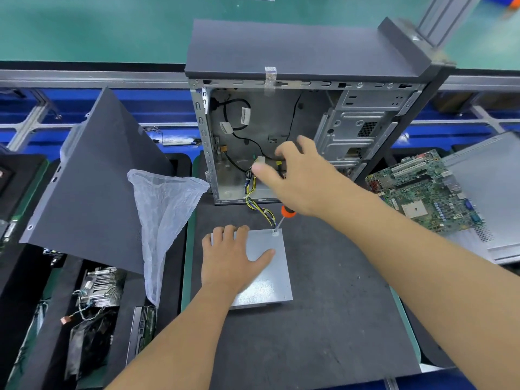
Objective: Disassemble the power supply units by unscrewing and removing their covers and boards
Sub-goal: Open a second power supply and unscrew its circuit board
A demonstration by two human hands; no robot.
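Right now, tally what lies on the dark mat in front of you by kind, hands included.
Power supply unit: 1
Open computer case: 1
Screwdriver: 1
Wire bundle: 1
Hands: 2, left pressing flat on the unit, right above the screwdriver, grip unclear
Total: 6

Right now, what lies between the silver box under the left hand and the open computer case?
In the head view, a yellow-and-black wire bundle runs from the power supply box into the computer case; a screwdriver stands beside it.
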